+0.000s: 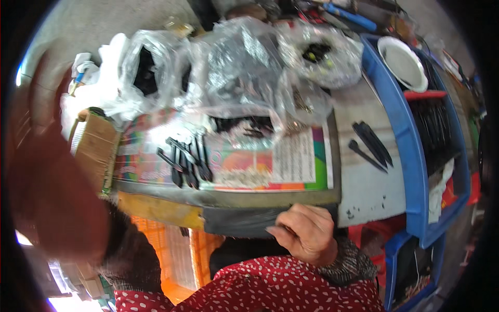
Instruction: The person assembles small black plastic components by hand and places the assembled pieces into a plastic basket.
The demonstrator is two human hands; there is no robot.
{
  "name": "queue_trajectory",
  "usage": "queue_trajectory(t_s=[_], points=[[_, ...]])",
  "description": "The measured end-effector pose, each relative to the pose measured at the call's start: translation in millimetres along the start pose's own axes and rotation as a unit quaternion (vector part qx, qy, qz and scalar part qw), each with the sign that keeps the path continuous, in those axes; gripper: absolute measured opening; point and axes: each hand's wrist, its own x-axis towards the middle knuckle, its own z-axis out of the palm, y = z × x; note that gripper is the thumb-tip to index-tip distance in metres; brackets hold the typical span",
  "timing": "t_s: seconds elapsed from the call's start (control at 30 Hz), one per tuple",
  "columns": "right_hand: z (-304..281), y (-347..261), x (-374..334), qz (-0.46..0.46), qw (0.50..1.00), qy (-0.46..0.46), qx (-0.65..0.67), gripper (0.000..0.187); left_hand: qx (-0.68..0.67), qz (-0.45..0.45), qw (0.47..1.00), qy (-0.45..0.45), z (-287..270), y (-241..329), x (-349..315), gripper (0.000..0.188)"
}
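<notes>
My left hand [57,192] is raised at the far left, large and smeared by motion, so its fingers and anything in them cannot be made out. My right hand [307,232] rests by the front edge of the table with its fingers curled into a loose fist and the thumb sticking out leftward; nothing shows in it. Several slim black pieces with wider ends [188,162] lie in a loose pile on the colourful printed sheet [249,171]. Right of that sheet, a few pointed black pieces [371,143] lie on a pale board [364,195].
Clear plastic bags [239,62] with dark contents line the back. A cardboard box [96,143] stands at the left. The blue crate [387,104] at the right holds black pieces and a white bowl [403,62]. An orange basket [169,255] sits below the table edge.
</notes>
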Motion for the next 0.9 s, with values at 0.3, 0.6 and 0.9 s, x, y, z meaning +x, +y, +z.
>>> queue_trajectory(t_s=[0.3, 0.6, 0.9], points=[[-22, 3, 12, 0.053, 0.987, -0.033, 0.146, 0.02, 0.294, -0.047, 0.906, -0.3, -26, -240, 138, 0.037], [-22, 14, 16, 0.041, 0.979, 0.003, 0.199, 0.021, 0.471, -0.159, 0.81, -0.31, 25, -391, 171, 0.052], [-20, 12, 21, 0.103, 0.972, 0.031, 0.211, 0.017, 0.331, -0.213, 0.895, -0.211, 71, -427, 167, 0.032]])
